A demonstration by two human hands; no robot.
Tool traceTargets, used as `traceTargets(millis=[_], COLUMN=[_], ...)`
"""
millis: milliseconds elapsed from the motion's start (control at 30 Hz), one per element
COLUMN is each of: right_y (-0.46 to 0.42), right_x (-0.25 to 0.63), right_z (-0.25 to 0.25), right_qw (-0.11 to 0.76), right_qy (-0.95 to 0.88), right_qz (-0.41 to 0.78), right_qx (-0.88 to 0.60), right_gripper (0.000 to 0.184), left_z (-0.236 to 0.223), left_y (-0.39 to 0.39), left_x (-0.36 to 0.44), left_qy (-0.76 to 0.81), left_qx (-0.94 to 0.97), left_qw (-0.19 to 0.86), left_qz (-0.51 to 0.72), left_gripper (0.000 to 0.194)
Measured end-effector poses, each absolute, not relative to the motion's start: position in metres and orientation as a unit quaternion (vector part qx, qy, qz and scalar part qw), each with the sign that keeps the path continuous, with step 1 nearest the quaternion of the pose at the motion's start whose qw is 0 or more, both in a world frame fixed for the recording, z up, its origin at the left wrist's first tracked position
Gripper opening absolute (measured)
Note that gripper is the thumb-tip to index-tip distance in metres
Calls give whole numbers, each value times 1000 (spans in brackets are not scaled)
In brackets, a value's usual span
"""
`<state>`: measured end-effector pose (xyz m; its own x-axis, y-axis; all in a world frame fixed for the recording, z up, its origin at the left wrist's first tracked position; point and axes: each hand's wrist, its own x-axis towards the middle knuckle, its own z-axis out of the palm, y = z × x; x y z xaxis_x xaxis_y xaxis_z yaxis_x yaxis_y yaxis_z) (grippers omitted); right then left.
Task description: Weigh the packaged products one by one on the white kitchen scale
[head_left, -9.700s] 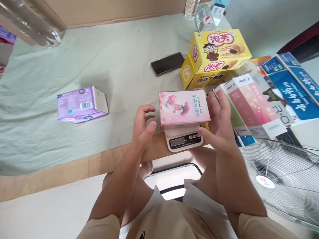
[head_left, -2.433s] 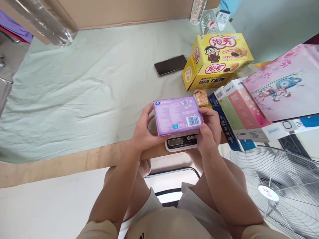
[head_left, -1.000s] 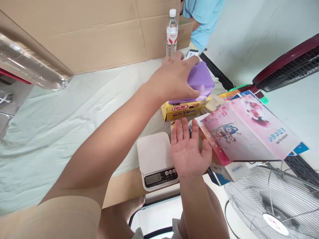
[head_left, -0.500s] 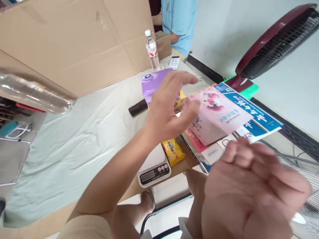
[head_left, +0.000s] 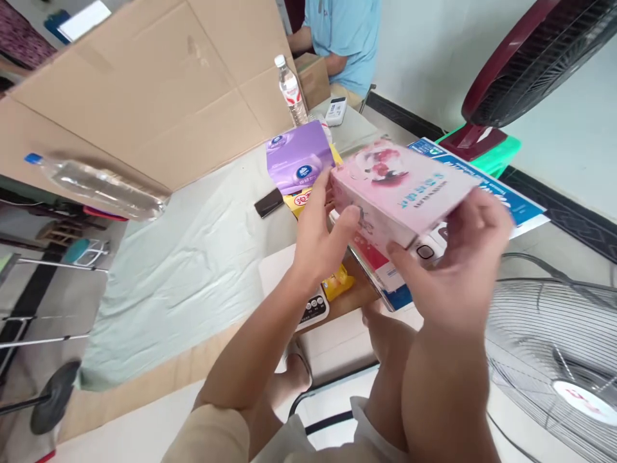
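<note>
Between my two hands is a pink cardboard box point(head_left: 424, 180) with a flower picture on top, tilted above a stack of papers. My left hand point(head_left: 322, 238) grips its left end, thumb on the near side. My right hand point(head_left: 453, 257) is wrapped round its right near corner. Below it lie blue-and-white printed sheets point(head_left: 511, 199). Left of the box is a purple tissue pack point(head_left: 301, 157), with a yellow packet point(head_left: 299, 200) partly beneath it. Under my left wrist a white kitchen scale point(head_left: 315, 312) is partly hidden, beside a small yellow packet point(head_left: 339, 283).
A water bottle point(head_left: 292, 93) stands by the cardboard partition point(head_left: 144, 83); another bottle point(head_left: 101, 186) is at the left. A black phone-like object point(head_left: 268, 203) lies on the pale cloth point(head_left: 193, 257). Fans point(head_left: 535, 71) stand at the right. A person in blue point(head_left: 347, 45) sits behind.
My right hand has swung from the lower right up to the pink box. Both hands have taken hold of the box, which is now raised off the papers.
</note>
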<state>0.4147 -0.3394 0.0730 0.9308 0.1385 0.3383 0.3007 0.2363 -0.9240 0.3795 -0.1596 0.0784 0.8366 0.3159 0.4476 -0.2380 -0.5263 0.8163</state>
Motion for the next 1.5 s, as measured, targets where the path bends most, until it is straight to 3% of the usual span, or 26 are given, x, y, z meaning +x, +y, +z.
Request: traceTargets(millis=[100, 200, 333, 467, 733, 933, 1100, 1500], right_y=[-338, -321, -285, -263, -254, -264, -269, -272], right_x=[395, 368, 339, 333, 346, 344, 342, 352], right_z=[90, 86, 46, 16, 4, -2, -11, -5], right_qw=[769, 779, 742, 708, 643, 686, 675, 582], right_qy=[-239, -292, -347, -349, -352, -348, -330, -389], right_qz=[-74, 33, 201, 266, 214, 141, 127, 94], right_qx=[-588, -554, -537, -553, -645, -623, -648, -708], right_gripper=[77, 80, 85, 87, 81, 56, 42, 53], left_z=[93, 90, 45, -10, -39, -37, -41, -61], left_y=[-162, -147, -116, -109, -117, -107, -100, -87], left_x=[334, 273, 201, 173, 171, 154, 157, 176], left_qy=[21, 52, 98, 133, 92, 163, 116, 114], left_qx=[790, 739, 706, 682, 714, 749, 819, 814], left_qw=[493, 526, 558, 591, 592, 542, 462, 463], left_qz=[363, 417, 425, 409, 364, 344, 319, 330], left_gripper=[61, 50, 50, 48, 46, 63, 82, 104])
